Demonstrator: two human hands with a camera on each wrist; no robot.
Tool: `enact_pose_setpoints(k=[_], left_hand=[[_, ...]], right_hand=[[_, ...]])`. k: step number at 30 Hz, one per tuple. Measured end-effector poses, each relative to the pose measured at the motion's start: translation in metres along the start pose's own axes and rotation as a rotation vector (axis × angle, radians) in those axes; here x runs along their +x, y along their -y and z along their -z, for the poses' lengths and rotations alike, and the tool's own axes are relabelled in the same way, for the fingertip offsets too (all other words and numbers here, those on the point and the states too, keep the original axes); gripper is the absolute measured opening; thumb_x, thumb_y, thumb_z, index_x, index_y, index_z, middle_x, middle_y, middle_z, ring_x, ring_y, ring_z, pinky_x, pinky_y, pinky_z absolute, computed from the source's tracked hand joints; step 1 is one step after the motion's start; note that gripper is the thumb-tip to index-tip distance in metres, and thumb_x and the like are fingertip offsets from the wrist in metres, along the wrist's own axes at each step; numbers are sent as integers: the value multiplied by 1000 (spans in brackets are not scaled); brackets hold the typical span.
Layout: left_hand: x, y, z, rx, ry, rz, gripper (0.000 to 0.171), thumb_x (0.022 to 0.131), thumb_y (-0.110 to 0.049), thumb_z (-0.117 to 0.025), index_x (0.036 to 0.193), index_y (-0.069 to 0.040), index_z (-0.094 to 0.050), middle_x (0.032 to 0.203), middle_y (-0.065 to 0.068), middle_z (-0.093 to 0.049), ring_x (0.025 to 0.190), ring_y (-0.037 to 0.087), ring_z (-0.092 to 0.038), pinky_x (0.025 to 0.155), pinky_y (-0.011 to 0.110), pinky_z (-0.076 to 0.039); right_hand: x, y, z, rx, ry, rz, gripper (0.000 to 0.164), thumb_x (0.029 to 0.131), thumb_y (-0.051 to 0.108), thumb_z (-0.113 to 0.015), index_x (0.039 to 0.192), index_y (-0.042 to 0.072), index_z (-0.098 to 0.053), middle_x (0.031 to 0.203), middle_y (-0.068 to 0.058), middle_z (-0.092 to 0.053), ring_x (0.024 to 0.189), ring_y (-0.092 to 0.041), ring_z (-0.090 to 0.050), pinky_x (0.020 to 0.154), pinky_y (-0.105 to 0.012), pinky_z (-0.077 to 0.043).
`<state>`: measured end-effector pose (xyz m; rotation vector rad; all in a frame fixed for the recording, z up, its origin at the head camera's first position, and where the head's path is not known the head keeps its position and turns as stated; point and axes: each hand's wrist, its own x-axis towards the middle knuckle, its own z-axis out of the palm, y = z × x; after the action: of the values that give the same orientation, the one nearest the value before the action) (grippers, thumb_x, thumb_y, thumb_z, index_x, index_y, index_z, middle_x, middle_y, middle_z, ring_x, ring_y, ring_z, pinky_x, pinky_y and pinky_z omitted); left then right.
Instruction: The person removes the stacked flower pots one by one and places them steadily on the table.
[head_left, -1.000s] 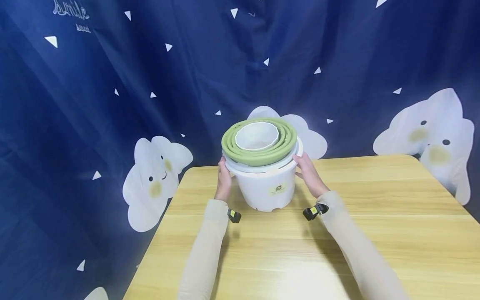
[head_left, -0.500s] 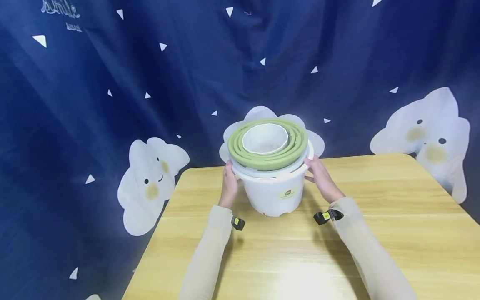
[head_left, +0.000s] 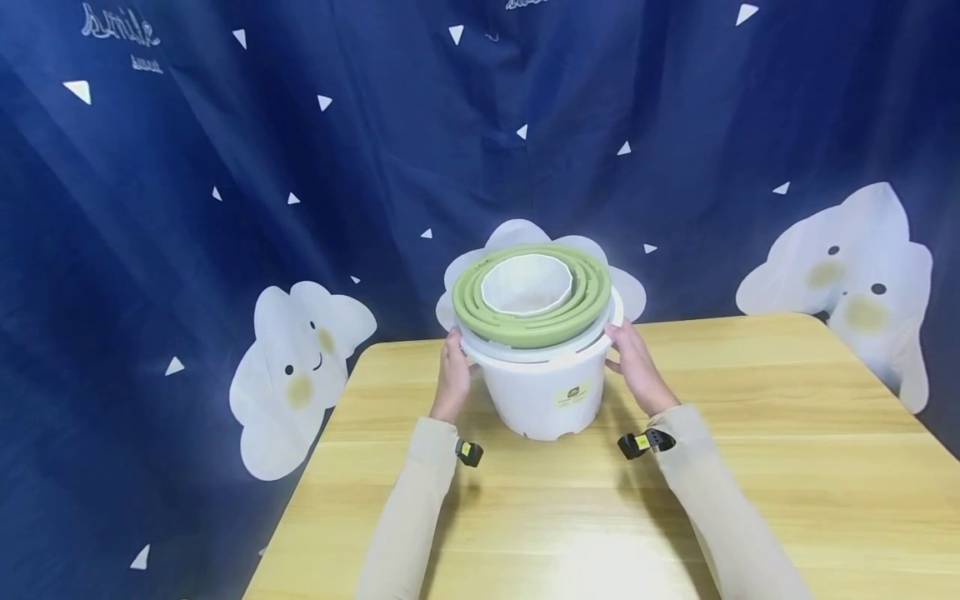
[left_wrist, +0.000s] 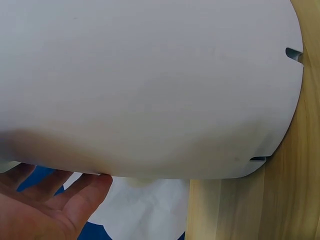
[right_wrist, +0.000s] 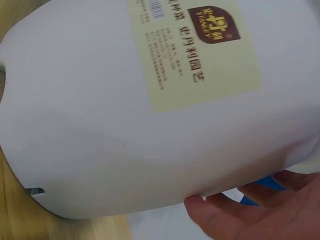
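Observation:
A large white flowerpot stands upright with its notched bottom edge right at the tabletop. Nested in its top are several green flowerpots, their rims making rings, and a small white pot sits at the centre. My left hand grips the large pot's rim from the left. On the opposite side my right hand holds the rim, thumb on top and fingers below. Both wrist views show the fingers against the pot's wall under the rim. The right wrist view shows a pale yellow label on the wall.
The wooden table has rounded far corners. Behind it hangs a dark blue curtain printed with white clouds and triangles. Each wrist carries a black strapped camera, such as the right one.
Both hands have shifted the pot stack slightly right and toward me over the table, mostly in the first half second. The grip stays the same; the head view has tilted a little.

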<state>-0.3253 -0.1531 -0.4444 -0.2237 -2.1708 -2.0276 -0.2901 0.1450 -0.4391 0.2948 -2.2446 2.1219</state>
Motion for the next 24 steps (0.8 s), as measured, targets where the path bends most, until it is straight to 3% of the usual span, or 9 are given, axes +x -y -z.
enact_pose_setpoints(k=[5, 11, 16, 20, 24], left_hand=[[4, 1, 1, -13, 12, 9, 63, 109, -49, -15, 145, -14, -52, 144, 15, -55, 144, 32, -48, 114, 65, -41], [22, 2, -2, -29, 21, 67, 62, 110, -49, -17, 147, -14, -52, 153, 13, -51, 150, 35, -43, 116, 60, -41], [36, 6, -5, -17, 48, 87, 64, 108, -50, -17, 148, -12, -50, 158, 15, -46, 152, 38, -40, 115, 64, -41], [41, 5, -4, 17, 59, 97, 66, 108, -51, -17, 151, -10, -46, 161, 17, -42, 151, 41, -40, 114, 67, -40], [46, 0, 0, 76, 51, 101, 63, 109, -46, -17, 148, -6, -48, 156, 21, -47, 145, 44, -47, 112, 67, -42]], right_hand=[[3, 0, 0, 2, -1, -5, 69, 109, 50, -33, 167, 17, -14, 172, -16, -18, 159, -46, -18, 120, -71, -25], [19, -4, 4, 1, -16, -13, 69, 109, 50, -31, 165, 13, -17, 170, -18, -23, 158, -45, -20, 121, -69, -25], [33, -10, 10, 25, -41, -33, 68, 109, 48, -32, 163, 9, -22, 168, -21, -25, 158, -44, -21, 121, -69, -24], [41, -11, 11, 46, -48, -50, 67, 109, 48, -31, 163, 11, -22, 169, -20, -24, 159, -43, -19, 123, -68, -22], [44, -11, 10, 54, -48, -59, 67, 109, 48, -30, 164, 12, -20, 170, -20, -22, 160, -42, -18, 123, -69, -20]])
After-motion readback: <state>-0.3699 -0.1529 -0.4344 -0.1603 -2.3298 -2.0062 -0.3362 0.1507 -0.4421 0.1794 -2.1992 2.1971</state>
